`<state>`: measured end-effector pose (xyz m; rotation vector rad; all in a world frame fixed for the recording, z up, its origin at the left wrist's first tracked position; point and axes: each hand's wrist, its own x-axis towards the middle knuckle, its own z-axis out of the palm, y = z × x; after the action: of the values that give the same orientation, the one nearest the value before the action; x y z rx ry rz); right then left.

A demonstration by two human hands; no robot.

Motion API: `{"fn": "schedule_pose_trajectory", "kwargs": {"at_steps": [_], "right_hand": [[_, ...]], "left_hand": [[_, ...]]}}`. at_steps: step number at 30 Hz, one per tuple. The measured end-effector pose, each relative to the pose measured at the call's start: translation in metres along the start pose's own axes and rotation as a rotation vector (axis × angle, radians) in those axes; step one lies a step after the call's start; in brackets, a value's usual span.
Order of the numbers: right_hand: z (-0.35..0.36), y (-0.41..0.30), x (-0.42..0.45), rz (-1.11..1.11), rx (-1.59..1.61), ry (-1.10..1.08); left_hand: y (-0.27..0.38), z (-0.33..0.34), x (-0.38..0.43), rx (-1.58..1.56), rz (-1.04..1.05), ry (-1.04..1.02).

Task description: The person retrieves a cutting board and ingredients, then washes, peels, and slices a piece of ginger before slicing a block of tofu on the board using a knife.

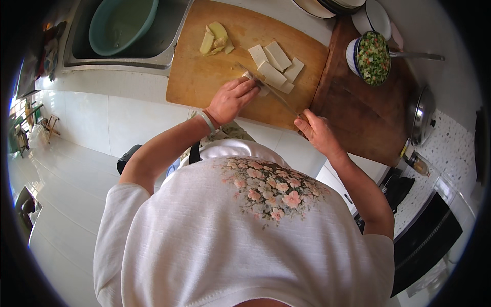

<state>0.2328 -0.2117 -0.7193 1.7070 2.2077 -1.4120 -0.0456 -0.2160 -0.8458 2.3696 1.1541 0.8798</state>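
A kitchen knife (282, 100) is in my right hand (320, 132), its handle wrapped by my fingers and its blade slanting up and left over the wooden cutting board (199, 86). My left hand (234, 96) holds a small pale food piece (247, 75) down on the board beside the blade; my fingertips hide much of it. Another whitish bit (264, 91) shows under the blade. Several white tofu slabs (272, 74) lie just right of the knife. Peeled, sliced ginger (218, 38) sits in a pile farther up the board.
At upper left, a green basin (147, 23) with cloudy liquid stands in a steel sink (165, 50). On a darker wooden board (353, 115) at right is a bowl of diced vegetables (372, 59) with a metal handle beyond it. A metal lid (422, 115) and stacked bowls (378, 19) border it.
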Motion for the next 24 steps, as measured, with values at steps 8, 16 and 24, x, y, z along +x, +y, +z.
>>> {"fn": "schedule_pose_trajectory", "kwargs": {"at_steps": [8, 16, 24], "right_hand": [[0.034, 0.025, 0.031, -0.101, -0.033, 0.095], [0.028, 0.015, 0.021, -0.032, 0.077, 0.075], [0.001, -0.002, -0.003, 0.092, 0.04, -0.044]], "left_hand": [[0.001, 0.0, 0.0, 0.017, 0.01, 0.023], [-0.003, 0.003, -0.004, -0.01, 0.02, 0.028], [-0.006, 0.0, -0.003, -0.064, 0.019, 0.037]]}}
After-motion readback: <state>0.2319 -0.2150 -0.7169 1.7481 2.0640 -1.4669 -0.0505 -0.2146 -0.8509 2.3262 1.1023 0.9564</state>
